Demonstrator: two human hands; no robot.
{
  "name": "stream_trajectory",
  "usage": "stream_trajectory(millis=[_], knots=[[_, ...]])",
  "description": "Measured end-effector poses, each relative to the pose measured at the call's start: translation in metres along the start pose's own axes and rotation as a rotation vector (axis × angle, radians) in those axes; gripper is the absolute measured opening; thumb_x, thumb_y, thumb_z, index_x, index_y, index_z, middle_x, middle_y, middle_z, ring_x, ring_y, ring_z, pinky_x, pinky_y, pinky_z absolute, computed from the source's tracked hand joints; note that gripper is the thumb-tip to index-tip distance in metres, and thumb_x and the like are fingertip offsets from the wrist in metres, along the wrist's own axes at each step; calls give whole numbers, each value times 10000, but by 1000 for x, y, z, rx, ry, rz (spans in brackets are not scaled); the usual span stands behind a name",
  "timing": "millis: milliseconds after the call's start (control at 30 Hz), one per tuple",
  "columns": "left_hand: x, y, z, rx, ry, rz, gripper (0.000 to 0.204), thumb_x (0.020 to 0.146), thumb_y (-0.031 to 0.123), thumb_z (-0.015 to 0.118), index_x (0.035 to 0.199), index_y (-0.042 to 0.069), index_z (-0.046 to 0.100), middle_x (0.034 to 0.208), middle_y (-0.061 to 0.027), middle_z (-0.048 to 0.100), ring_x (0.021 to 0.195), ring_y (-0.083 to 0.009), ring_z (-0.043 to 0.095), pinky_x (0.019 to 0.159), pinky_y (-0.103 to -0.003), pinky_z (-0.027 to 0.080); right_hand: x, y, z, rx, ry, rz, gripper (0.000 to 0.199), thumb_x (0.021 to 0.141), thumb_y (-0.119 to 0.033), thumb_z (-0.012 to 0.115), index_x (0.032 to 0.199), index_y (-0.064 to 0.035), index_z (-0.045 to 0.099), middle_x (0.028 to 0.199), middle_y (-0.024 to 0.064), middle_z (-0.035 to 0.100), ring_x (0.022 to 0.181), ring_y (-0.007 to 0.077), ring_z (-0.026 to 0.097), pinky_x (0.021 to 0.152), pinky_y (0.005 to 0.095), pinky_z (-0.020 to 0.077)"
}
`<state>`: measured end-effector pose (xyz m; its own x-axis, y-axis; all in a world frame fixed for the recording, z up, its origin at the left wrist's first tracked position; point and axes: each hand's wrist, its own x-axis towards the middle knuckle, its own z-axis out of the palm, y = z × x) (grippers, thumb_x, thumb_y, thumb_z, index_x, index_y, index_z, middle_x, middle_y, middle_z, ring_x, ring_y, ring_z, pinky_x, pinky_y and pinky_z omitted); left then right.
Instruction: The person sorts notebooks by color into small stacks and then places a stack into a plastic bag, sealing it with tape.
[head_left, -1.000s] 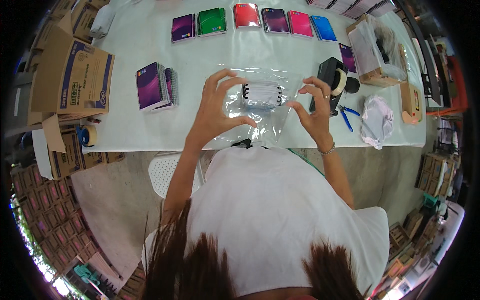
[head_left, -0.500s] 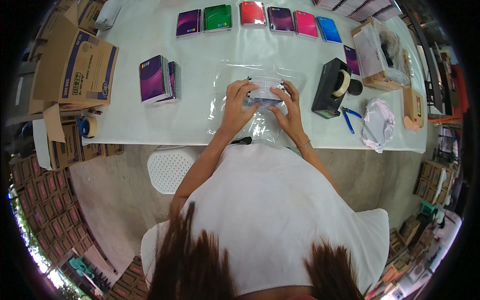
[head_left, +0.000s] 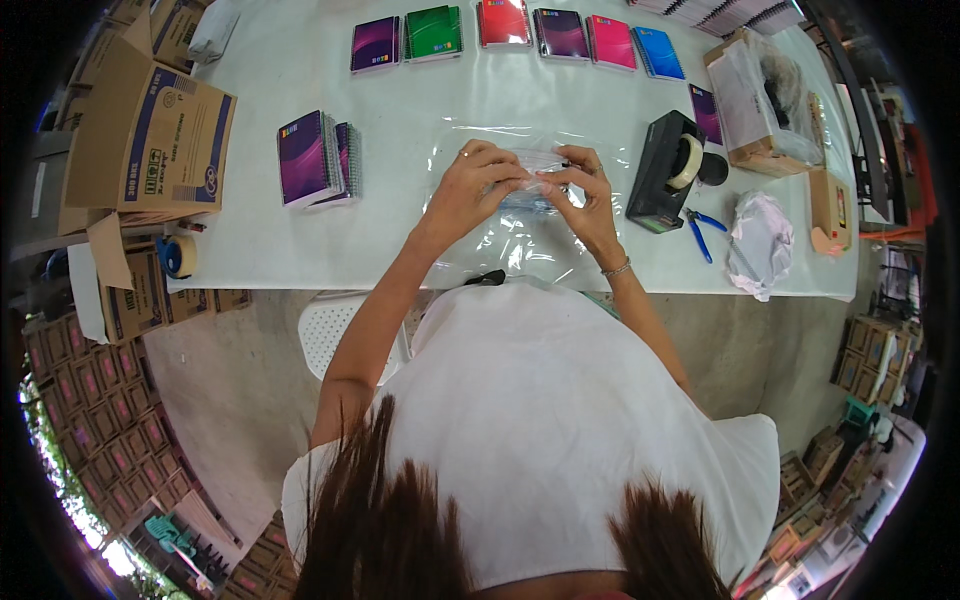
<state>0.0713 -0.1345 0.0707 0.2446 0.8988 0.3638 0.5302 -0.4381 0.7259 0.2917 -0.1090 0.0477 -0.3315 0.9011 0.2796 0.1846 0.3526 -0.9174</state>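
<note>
Both hands meet over the clear plastic bag (head_left: 520, 235) lying on the white worktop (head_left: 400, 110), mid-front of me. Left hand (head_left: 470, 185) and right hand (head_left: 590, 195): each grip closed, fingertips pinching the bag's top edge over a small pale item inside; contents unclear. Judgement: keep pinches level, film taut, press evenly along the edge. Tape dispenser (head_left: 665, 170) stands just right.

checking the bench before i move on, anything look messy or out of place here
Nothing looks spilled or broken. Both hands, left hand and right hand, press on a clear plastic bag. Only a crumpled white wrapper lies loose beside blue pliers.
</note>
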Motion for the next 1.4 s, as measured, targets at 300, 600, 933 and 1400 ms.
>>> stream_trajectory(millis=[300, 600, 933, 1400], knots=[[22, 8, -1, -268, 192, -391, 338, 744, 112, 813, 1057, 69, 694, 1068, -72, 646, 968, -209, 626, 885, -330, 489, 24, 3, -1, 273, -31, 186, 349, 786, -111, 773, 1128, -70, 715, 1136, 67, 570, 1071, 187, 566, 982, 329, 434], [19, 1, 1, -191, 26, -202, 201, 754, 71, 769, 947, 51, 715, 1090, -59, 645, 1087, -210, 599, 939, -354, 464, 14, -17, -9, -83, -136, 17, 404, 795, -157, 794, 1193, -130, 729, 1216, 86, 579, 1193, 258, 526, 1038, 377, 422], [2, 13, 4, 112, 72, 227, 193, 753, 60, 770, 936, 52, 709, 974, -36, 655, 1025, -264, 593, 947, -419, 467, -19, -12, 19, -475, 203, -169, 368, 745, -162, 829, 1107, -202, 774, 1316, 88, 579, 1274, 312, 463, 1080, 423, 372], [-6, -11, 25, 194, 114, 413, 170, 779, 18, 764, 920, 77, 687, 962, -47, 641, 977, -248, 608, 851, -377, 512, -82, 36, -131, 116, 730, 690, 316, 935, -341, 709, 1006, -34, 737, 861, 19, 636, 771, 91, 565, 676, 235, 452]])
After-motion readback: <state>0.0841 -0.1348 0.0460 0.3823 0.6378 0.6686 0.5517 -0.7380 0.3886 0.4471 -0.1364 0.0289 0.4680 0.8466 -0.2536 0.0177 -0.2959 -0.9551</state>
